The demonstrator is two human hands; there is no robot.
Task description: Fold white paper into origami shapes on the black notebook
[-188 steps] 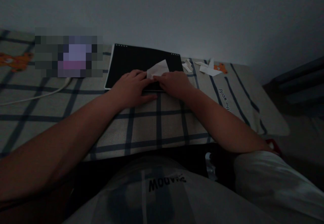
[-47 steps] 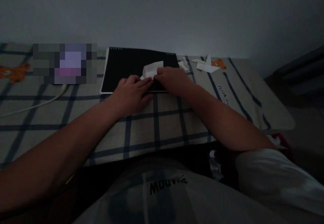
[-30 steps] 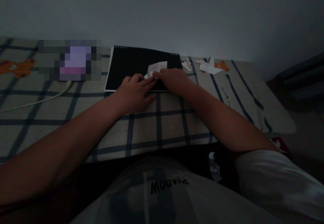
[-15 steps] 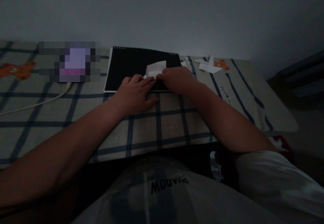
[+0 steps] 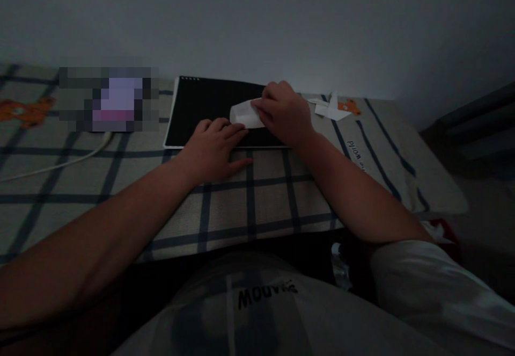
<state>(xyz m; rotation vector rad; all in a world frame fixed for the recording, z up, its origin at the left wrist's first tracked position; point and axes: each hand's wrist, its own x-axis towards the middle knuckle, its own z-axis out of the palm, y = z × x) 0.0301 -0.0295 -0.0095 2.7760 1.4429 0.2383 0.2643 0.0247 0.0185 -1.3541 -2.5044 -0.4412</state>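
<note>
A small sheet of white paper [image 5: 246,113], curled up at its left end, lies over a black notebook [image 5: 209,98] with punched holes along its far edge. My left hand [image 5: 215,149] rests palm down, fingers spread, its fingertips pressing the paper's near left edge. The thumb reaches over the cloth in front of the notebook. My right hand [image 5: 285,111] pinches the paper's right end between thumb and fingers, and covers the notebook's right side. To the right of that hand sits a folded white paper piece [image 5: 333,110] with pointed parts.
A checked cloth [image 5: 225,205] covers the table, which meets a grey wall at the back. On the left, a blurred-out device [image 5: 118,101] has a white cable [image 5: 80,158]. Below the table's right edge is a red container [image 5: 446,238] with white stuff inside.
My right hand has moved up and away from the near edge, now gripping the paper's right end, which was standing up before. My left hand has stayed in place.
</note>
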